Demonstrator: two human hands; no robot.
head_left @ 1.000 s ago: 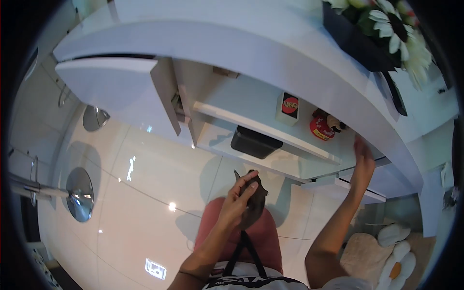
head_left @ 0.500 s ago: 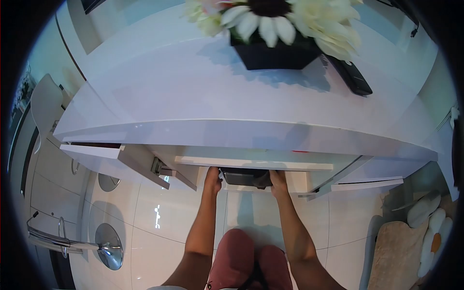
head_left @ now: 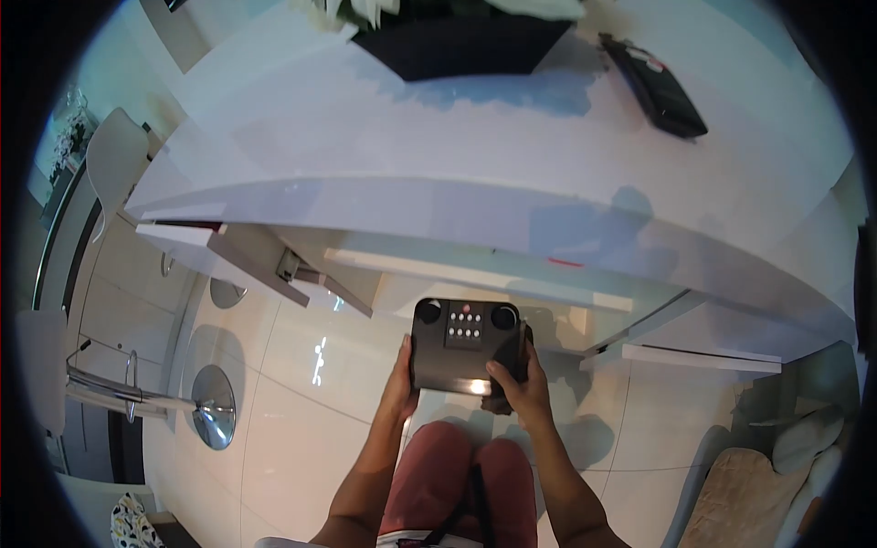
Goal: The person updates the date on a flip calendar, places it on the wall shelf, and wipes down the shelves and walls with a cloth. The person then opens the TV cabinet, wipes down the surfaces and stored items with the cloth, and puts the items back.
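Observation:
Both my hands hold a black box-like device (head_left: 438,361) above the floor, in front of the white cabinet (head_left: 365,203). Its top face has two round dark parts at the far corners and a panel of several small white buttons between them. My left hand (head_left: 399,382) grips the left side. On the right side is my right hand (head_left: 524,384), its thumb on the top face. Another dark piece shows below and beside the device at my right hand; I cannot make out what it is. Behind the device, the cabinet's compartment (head_left: 411,285) stands open.
A black planter (head_left: 461,50) with pale flowers and a black remote control (head_left: 660,89) are on the cabinet top. An open door panel (head_left: 260,265) juts out at the left. Chrome stool bases (head_left: 213,408) stand on the left; a tan cushion (head_left: 735,498) lies at the lower right.
My hands have brought the black device out of the cabinet compartment toward me, so its buttoned top now shows. The view has shifted, with the planter higher in it.

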